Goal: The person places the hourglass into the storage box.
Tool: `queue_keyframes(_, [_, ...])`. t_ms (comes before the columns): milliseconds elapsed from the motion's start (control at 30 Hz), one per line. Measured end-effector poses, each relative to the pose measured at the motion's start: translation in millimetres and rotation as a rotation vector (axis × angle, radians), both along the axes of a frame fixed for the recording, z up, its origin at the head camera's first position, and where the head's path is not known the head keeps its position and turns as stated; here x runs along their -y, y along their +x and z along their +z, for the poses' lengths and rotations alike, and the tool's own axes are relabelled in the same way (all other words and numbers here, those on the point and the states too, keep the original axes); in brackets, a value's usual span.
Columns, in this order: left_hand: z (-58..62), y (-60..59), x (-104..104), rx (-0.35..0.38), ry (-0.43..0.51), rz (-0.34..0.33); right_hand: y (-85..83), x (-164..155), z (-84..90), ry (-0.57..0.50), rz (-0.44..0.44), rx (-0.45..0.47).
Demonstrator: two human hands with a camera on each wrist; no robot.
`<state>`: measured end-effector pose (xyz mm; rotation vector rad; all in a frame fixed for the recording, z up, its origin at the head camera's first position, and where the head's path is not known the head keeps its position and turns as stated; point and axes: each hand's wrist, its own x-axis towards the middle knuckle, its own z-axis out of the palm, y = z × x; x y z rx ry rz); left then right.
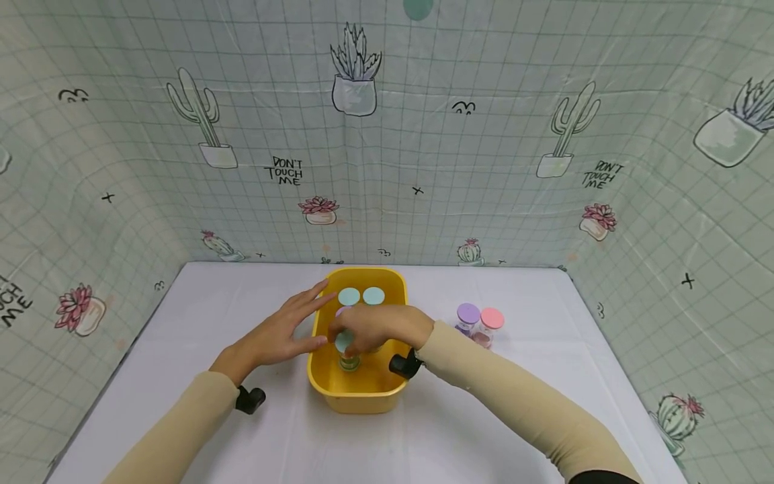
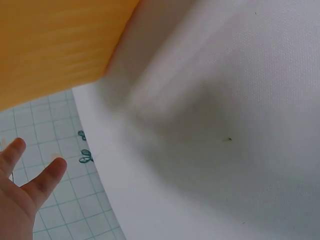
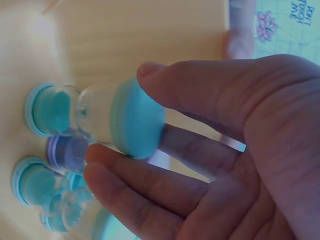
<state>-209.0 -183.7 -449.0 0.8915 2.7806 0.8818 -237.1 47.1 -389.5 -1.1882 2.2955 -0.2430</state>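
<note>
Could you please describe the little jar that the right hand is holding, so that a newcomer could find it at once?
Start at the yellow tub in the middle of the white table. Inside it, near its front wall, the right hand pinches one small clear jar by its teal lid. Unlike the other jars standing in the tub, it alone is in a grip.

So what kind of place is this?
Probably a small staged tabletop booth rather than a real room. A white table is walled on three sides by cactus-print sheeting, with only a yellow tub of little jars and two more jars beside it.
</note>
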Motion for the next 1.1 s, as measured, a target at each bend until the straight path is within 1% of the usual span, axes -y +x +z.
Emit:
queue_keyframes(200, [-0.7,-0.8,-0.6,0.007,0.012,0.008,-1.2,-5.5,9.7,-0.043,-0.023,0.009])
queue_keyframes(367, [-2.6,-1.1,-1.3,0.016,0.030,0.008,-1.1,-19.6,19.7,-0.105,-0.044,0.034])
queue_keyframes(500, [-3.5,-0.7,-2.6,0.025,0.034,0.017,-3.6,-39.5,30.6,-0.183,-0.074,0.050])
queue_keyframes(567, [-3.8,-0.4,-3.3,0.031,0.034,0.028,-5.4,-51.7,36.2,-0.218,-0.094,0.042])
queue_keyframes(633, [-3.8,0.3,-4.1,0.036,0.033,0.038,-7.0,-65.0,42.1,-0.242,-0.123,0.027])
queue_keyframes(800, [-4.9,0.9,-6.0,0.022,0.034,0.042,-12.4,-104.0,51.5,-0.290,-0.207,-0.028])
queue_keyframes(900, [-5.7,1.3,-6.5,0.018,0.039,0.040,-16.2,-128.3,52.1,-0.319,-0.252,-0.056])
queue_keyframes(967, [-6.1,1.6,-6.8,0.021,0.043,0.041,-18.7,-143.0,50.3,-0.327,-0.288,-0.054])
queue_keyframes(1100, [-6.0,2.7,-7.3,0.018,0.055,0.042,-27.1,-168.8,39.3,-0.346,-0.330,-0.042])
